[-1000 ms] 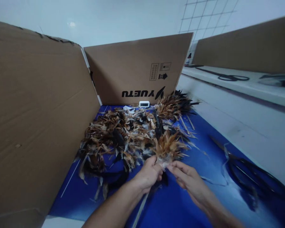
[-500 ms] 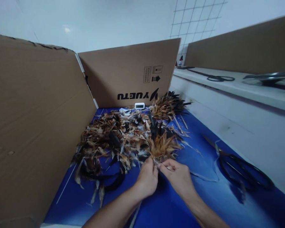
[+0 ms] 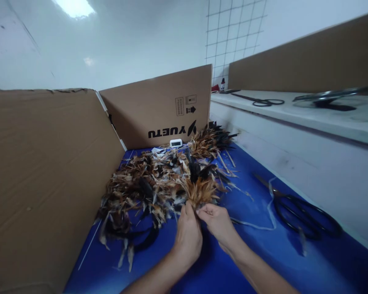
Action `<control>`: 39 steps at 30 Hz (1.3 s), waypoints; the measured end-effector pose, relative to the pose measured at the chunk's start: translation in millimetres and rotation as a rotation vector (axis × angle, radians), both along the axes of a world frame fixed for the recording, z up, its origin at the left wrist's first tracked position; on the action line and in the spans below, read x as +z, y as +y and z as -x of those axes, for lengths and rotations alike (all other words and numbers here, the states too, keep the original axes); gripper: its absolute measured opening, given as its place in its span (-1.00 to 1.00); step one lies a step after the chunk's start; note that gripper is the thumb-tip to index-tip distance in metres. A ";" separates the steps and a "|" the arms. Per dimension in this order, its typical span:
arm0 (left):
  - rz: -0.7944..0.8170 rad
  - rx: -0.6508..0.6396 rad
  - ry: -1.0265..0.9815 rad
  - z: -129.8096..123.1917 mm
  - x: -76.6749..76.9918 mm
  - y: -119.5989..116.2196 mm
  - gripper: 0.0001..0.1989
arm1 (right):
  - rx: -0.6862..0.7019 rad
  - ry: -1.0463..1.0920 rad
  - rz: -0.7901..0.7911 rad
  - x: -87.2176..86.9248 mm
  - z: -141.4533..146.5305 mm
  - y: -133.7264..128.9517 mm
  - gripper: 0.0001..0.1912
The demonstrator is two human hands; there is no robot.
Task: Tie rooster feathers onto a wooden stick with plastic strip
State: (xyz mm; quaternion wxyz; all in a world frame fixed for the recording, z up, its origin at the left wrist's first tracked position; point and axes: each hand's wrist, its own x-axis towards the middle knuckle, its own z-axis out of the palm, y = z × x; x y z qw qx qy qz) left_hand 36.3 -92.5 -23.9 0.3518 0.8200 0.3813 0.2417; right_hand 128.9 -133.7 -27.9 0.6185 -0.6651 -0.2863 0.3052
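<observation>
A bundle of orange-brown feathers (image 3: 202, 191) fans out away from me, its base pinched by my left hand (image 3: 188, 234). Close beside it, my right hand (image 3: 216, 224) has its thumb and fingers pressed together at the same base; what lies between them is too small to make out. A thin pale string (image 3: 257, 226) runs from near my right hand toward the scissors. Beyond and to the left spreads a heap of loose brown, black and white feathers (image 3: 141, 175) on the blue surface (image 3: 214, 269).
Large black-handled scissors (image 3: 303, 214) lie at the right. A darker feather bunch (image 3: 211, 141) and a small white display device (image 3: 176, 143) stand at the back. Cardboard panels (image 3: 153, 106) border the left and back. Another pair of scissors (image 3: 266, 102) rests on the white ledge.
The view has tilted up and shifted, so the scene sits lower and further left. My right hand's fingers have drawn closer together by the bundle's base.
</observation>
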 end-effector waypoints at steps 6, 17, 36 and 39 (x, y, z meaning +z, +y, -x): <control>-0.146 0.005 0.090 -1.6 -2.6 -7.5 -0.57 | 0.076 0.340 -0.009 4.0 -1.8 -8.1 -0.77; -0.427 0.065 0.258 -14.8 -7.7 -13.0 -0.44 | 0.050 0.311 -0.180 11.0 -7.3 -10.0 -0.85; 0.582 0.130 -0.521 -9.7 23.7 -9.9 -0.53 | 0.043 0.277 -0.242 -6.8 -7.9 -13.9 -0.68; 0.749 0.054 -0.571 -6.5 34.8 -3.2 -0.42 | 0.036 0.223 -0.206 -7.8 -8.4 -13.8 -0.68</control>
